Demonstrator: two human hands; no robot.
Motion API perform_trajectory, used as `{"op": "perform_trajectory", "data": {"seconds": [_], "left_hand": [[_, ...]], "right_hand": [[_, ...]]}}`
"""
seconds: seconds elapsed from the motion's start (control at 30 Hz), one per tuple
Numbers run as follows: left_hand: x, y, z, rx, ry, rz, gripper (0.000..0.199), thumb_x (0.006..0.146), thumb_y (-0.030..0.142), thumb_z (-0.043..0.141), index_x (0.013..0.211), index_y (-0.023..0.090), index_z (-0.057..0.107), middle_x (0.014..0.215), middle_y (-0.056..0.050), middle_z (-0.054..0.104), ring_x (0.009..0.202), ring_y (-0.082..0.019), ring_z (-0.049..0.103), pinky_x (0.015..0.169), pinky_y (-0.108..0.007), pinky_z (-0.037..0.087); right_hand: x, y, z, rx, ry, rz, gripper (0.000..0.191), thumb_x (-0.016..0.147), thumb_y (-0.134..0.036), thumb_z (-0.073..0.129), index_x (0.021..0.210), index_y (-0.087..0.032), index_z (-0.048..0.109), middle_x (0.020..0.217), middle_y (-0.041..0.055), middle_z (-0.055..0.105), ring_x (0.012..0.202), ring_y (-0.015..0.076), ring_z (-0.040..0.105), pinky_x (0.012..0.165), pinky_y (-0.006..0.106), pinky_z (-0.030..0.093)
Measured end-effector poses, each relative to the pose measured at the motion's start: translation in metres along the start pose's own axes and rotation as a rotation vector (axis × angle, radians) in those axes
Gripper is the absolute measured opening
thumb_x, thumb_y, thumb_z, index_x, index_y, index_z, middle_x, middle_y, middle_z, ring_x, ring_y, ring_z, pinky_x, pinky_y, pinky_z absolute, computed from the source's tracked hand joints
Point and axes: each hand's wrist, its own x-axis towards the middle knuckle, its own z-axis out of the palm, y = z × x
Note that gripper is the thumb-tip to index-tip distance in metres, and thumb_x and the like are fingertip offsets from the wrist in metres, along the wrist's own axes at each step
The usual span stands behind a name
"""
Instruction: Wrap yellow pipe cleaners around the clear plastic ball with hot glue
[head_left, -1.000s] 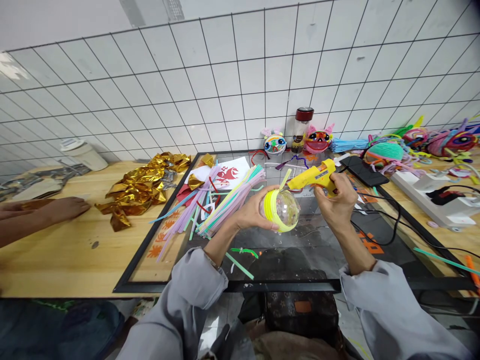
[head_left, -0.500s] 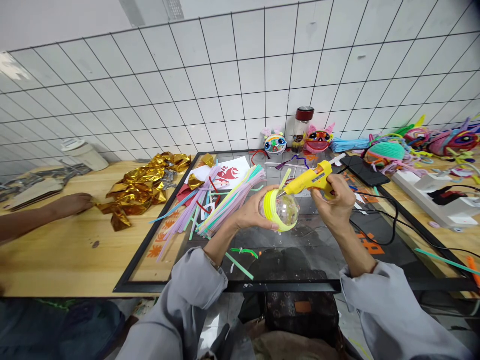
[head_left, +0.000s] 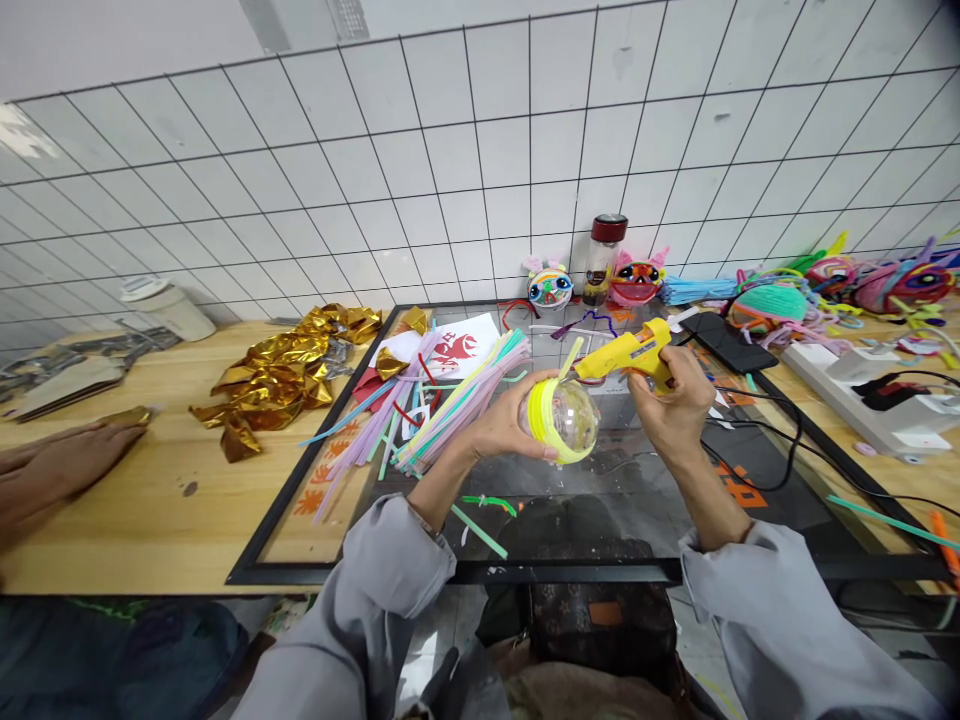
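- Holds in the left hand [head_left: 504, 425], a little right of and below the frame's middle, a clear rounded plastic container [head_left: 581, 422], tilted, rounded end toward the right.
- Wraps the left fingers partly behind the container, thumb pressed along its lower near side; cannot tell the exact set of the hidden fingertips.
- Shows yellow pipe cleaner [head_left: 543, 418] wound in bands around the container's left part, with a loose end [head_left: 571, 358] jutting up from the top.
- Grips in the right hand [head_left: 675, 395], right of the middle, a yellow glue gun [head_left: 624, 353], fingers curled around the handle; cannot tell the exact placing of every finger.
- Aims the nozzle down and left, near the loose end; cannot tell about contact.
- Shows a white glue stick [head_left: 683, 318] protruding from the gun's rear, and a black cord [head_left: 798, 430] looping at right.
- Shows left of the middle a bundle of pastel pipe cleaners [head_left: 469, 400], partly over white paper with a red print [head_left: 459, 346], on a black-edged panel [head_left: 465, 573].
- Shows at left crumpled gold foil [head_left: 277, 370] on a wooden table [head_left: 172, 535], and at the left edge a co-worker's hands [head_left: 75, 460], close together.
- Shows at upper right, by the tiled wall [head_left: 495, 180], a red-lidded bottle [head_left: 600, 265] between two decorated animal-faced balls [head_left: 550, 288].
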Motion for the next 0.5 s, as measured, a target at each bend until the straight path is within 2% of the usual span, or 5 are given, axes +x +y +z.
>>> {"op": "perform_trajectory", "data": {"seconds": [0.5], "left_hand": [[0.0013, -0.0012, 0.0002, -0.004, 0.002, -0.014, 0.111, 0.042, 0.04, 0.093, 0.14, 0.02, 0.045, 0.142, -0.013, 0.055, 0.133, -0.036, 0.051, 0.115, -0.049, 0.038]], "right_hand": [[-0.0005, -0.0039, -0.0003, 0.01, -0.033, 0.002, 0.011, 0.077, -0.029, 0.062, 0.081, -0.023, 0.054, 0.074, 0.001, 0.058, 0.068, 0.0198, 0.054, 0.062, 0.032, 0.044]]}}
